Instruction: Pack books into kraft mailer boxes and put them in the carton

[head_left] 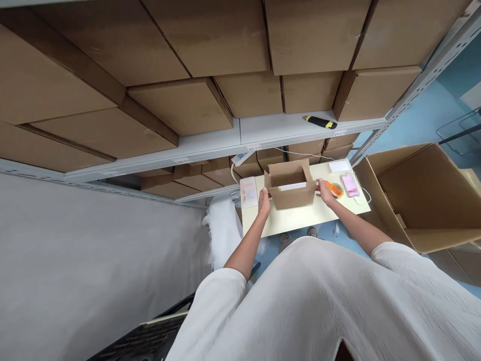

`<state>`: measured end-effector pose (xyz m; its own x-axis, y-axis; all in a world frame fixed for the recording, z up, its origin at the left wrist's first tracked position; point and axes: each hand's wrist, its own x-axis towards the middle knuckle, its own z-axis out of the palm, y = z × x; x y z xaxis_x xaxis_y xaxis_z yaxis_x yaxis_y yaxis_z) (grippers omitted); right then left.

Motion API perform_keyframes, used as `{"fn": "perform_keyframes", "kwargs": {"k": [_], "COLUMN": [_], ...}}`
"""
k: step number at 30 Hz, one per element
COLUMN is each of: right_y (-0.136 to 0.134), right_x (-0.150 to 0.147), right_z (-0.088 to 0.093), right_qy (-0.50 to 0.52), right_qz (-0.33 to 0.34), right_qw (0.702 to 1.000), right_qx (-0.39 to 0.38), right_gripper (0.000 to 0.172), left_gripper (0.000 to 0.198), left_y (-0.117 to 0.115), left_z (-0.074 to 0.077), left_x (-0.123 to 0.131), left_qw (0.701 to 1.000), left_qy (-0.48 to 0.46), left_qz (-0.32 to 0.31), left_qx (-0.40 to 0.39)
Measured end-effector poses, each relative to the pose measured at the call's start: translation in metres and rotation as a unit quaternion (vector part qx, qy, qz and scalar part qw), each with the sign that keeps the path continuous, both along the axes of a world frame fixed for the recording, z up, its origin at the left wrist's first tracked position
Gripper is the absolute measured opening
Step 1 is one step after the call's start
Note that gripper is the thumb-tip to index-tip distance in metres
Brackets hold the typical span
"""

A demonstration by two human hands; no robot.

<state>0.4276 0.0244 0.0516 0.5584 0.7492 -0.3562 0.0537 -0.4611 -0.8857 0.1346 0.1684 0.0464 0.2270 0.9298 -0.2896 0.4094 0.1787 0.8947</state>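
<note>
A small open cardboard box [295,199] stands on the cream tabletop [285,226] with its flaps up. Inside it, near the front edge, a white item [292,186] shows; what else lies within is hidden. My left hand [264,201] grips the box's left side, thumb toward me and fingers partly out of sight. At the right side, my right hand [323,192] is closed on the box by its edge. Just beyond that hand lies an orange tape dispenser [332,188].
Cartons [229,35] fill the shelves ahead; a black-and-yellow cutter [320,122] lies on the shelf edge. The table also holds a flat packet [248,192], a white box [338,166] and a blurred pink item [350,184]. A large open carton [424,195] stands right, white wrapping [224,228] left.
</note>
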Motion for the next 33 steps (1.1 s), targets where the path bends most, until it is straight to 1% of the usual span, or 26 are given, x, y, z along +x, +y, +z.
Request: {"fn": "perform_keyframes", "kwargs": {"k": [3, 5, 7, 9, 10, 11, 12, 13, 15, 16, 18, 23, 25, 26, 28, 30, 33], "right_y": [-0.004, -0.001, 0.005, 0.013, 0.017, 0.021, 0.024, 0.026, 0.031, 0.033, 0.036, 0.037, 0.034, 0.032, 0.028, 0.023, 0.014], "right_x": [0.007, 0.012, 0.014, 0.013, 0.010, 0.005, 0.000, -0.007, -0.020, -0.026, -0.035, -0.043, -0.043, -0.042, -0.036, -0.026, -0.003], "right_z": [0.003, 0.010, 0.022, 0.036, 0.043, 0.050, 0.056, 0.061, 0.067, 0.068, 0.069, 0.068, 0.069, 0.070, 0.071, 0.070, 0.065], "right_qy": [0.007, -0.024, -0.084, -0.156, -0.188, -0.213, -0.231, -0.242, -0.253, -0.255, -0.258, -0.250, -0.270, -0.287, -0.329, -0.374, -0.417], "right_qz": [0.015, 0.016, 0.014, 0.029, 0.050, 0.079, 0.115, 0.156, 0.236, 0.271, 0.329, 0.434, 0.458, 0.458, 0.433, 0.397, 0.366], "right_qw": [1.000, 1.000, 0.996, 0.986, 0.978, 0.969, 0.958, 0.948, 0.926, 0.916, 0.899, 0.864, 0.846, 0.841, 0.839, 0.837, 0.832], "right_qx": [-0.003, -0.009, 0.006, 0.049, 0.076, 0.101, 0.122, 0.137, 0.151, 0.149, 0.129, 0.049, 0.029, 0.025, 0.032, 0.040, 0.013], "right_gripper": [0.074, 0.066, 0.057, 0.050, 0.047, 0.044, 0.041, 0.038, 0.035, 0.035, 0.036, 0.049, 0.056, 0.058, 0.058, 0.055, 0.047], "left_gripper": [0.069, 0.060, 0.053, 0.050, 0.049, 0.045, 0.040, 0.036, 0.031, 0.030, 0.029, 0.026, 0.026, 0.027, 0.033, 0.040, 0.051], "left_y": [-0.001, 0.000, 0.001, 0.001, 0.001, 0.000, 0.000, -0.001, -0.002, -0.002, -0.002, 0.000, 0.000, 0.000, -0.001, -0.003, -0.007], "left_z": [0.006, 0.014, 0.025, 0.039, 0.047, 0.054, 0.060, 0.066, 0.071, 0.071, 0.068, 0.050, 0.045, 0.042, 0.037, 0.032, 0.025], "left_x": [-0.005, -0.008, -0.009, -0.008, -0.006, -0.004, -0.001, 0.001, 0.007, 0.009, 0.011, 0.004, -0.001, -0.004, -0.010, -0.015, -0.020], "left_qw": [0.998, 0.999, 0.999, 0.994, 0.987, 0.978, 0.968, 0.960, 0.946, 0.941, 0.935, 0.938, 0.939, 0.938, 0.935, 0.929, 0.923], "left_qy": [-0.017, -0.001, 0.018, 0.027, 0.029, 0.029, 0.028, 0.029, 0.044, 0.056, 0.082, 0.117, 0.125, 0.128, 0.132, 0.132, 0.127], "left_qz": [0.017, 0.019, 0.028, 0.023, 0.004, -0.027, -0.067, -0.111, -0.193, -0.221, -0.248, -0.246, -0.253, -0.260, -0.280, -0.303, -0.321], "left_qx": [-0.061, -0.049, 0.006, 0.103, 0.159, 0.207, 0.238, 0.254, 0.255, 0.250, 0.240, 0.214, 0.198, 0.190, 0.174, 0.165, 0.168]}}
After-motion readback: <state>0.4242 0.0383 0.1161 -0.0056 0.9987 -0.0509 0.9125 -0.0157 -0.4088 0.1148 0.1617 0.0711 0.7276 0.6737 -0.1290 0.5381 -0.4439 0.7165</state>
